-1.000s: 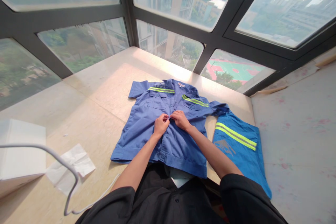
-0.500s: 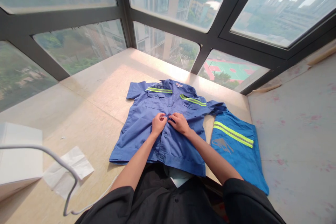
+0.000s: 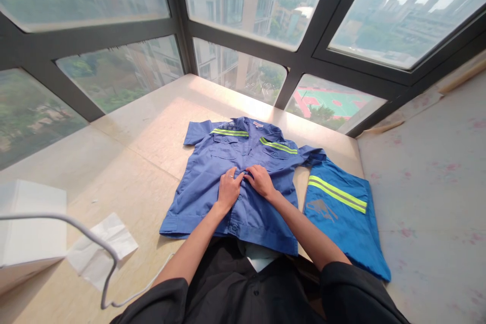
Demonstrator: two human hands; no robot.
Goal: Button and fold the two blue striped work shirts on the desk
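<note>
A blue short-sleeved work shirt [image 3: 201, 190] with yellow-green reflective stripes lies front up on the ledge, its collar toward the window. At the middle of its front placket, my left hand [image 3: 230, 188] pinches the cloth edge, a ring on one finger. Close beside it, my right hand [image 3: 260, 180] grips the other side of the placket with thumb and fingers. The fingertips nearly meet and hide the button spot between them. Below the hands, a button [image 3: 234, 228] shows at the hem band.
A brighter blue folded garment [image 3: 341, 223] with a reflective stripe lies at the right by the wall. On the left are a white box [image 3: 34, 223], a crumpled paper sheet [image 3: 110, 238] and a grey cable [image 3: 76, 224]. Window frames [image 3: 243, 35] border the ledge [image 3: 152, 106].
My left hand has turned, its fingers now stretching further over the placket toward the right hand. The right hand stays nearly in place. The view has shifted slightly.
</note>
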